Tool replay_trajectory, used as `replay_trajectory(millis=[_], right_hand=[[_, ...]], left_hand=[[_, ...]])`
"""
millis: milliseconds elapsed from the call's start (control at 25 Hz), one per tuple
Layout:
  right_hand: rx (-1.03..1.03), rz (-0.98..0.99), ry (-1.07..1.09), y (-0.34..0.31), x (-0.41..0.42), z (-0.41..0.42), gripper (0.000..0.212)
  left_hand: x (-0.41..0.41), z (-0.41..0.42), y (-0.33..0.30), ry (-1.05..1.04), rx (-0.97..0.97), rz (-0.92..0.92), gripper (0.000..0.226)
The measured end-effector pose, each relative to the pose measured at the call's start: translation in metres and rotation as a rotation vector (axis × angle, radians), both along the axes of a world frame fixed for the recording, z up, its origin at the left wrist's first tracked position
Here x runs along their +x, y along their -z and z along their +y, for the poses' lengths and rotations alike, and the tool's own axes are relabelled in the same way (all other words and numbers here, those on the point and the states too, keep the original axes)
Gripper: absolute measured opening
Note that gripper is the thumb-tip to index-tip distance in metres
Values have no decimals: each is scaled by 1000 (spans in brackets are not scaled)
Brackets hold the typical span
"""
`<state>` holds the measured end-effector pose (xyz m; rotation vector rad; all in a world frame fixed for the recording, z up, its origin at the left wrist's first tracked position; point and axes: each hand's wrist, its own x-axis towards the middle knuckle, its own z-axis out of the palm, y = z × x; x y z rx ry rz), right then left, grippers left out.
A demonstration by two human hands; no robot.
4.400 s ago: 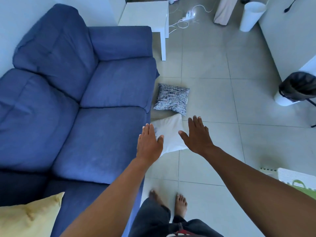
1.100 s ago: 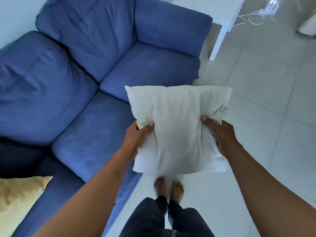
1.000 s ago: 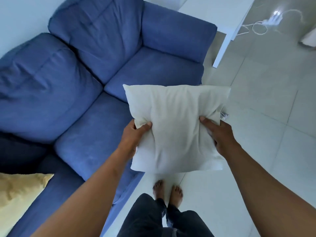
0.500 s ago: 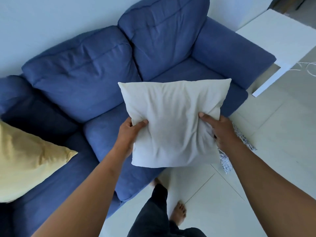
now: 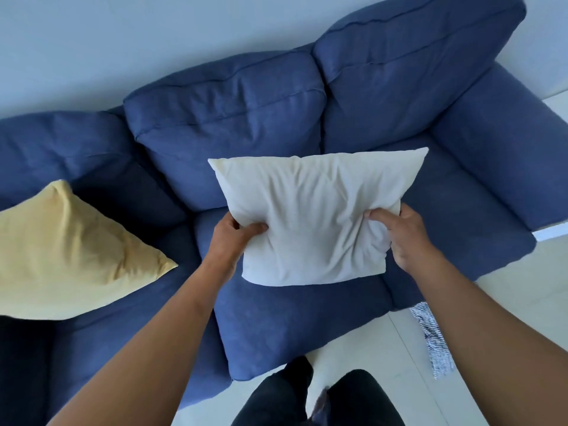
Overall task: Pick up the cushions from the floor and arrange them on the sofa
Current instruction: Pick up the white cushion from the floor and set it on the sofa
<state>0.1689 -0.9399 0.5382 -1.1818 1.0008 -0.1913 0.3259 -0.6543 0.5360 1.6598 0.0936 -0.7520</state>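
I hold a white cushion (image 5: 313, 210) in the air over the seat of the blue sofa (image 5: 276, 327). My left hand (image 5: 229, 238) grips its lower left edge and my right hand (image 5: 399, 235) grips its lower right edge. A yellow cushion (image 5: 67, 256) rests on the sofa's left part. A black-and-white patterned cushion (image 5: 430, 336) lies on the floor at the right, mostly hidden behind my right forearm.
The sofa stands against a pale wall (image 5: 123, 41). Its right armrest (image 5: 504, 142) is beside a white table edge (image 5: 553, 232). My legs in dark trousers (image 5: 307, 398) stand on the light tiled floor (image 5: 507, 296) just in front of the seat.
I lifted the white cushion off the floor with both hands, then turned left to face the sofa. The cushion now hangs over the seat, closer to the backrest.
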Motion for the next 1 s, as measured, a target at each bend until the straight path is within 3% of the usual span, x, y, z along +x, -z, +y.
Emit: replay_trajectory(millis=[600, 800, 1000], right_hand=[[-45, 98, -302, 42, 186, -11, 39], [-68, 128, -364, 76, 238, -22, 29], [-74, 310, -493, 109, 261, -19, 44]], left_hand=[[101, 19, 40, -258, 236, -75, 47], [137, 8, 70, -298, 298, -23, 55], [146, 5, 101, -311, 311, 66, 51]])
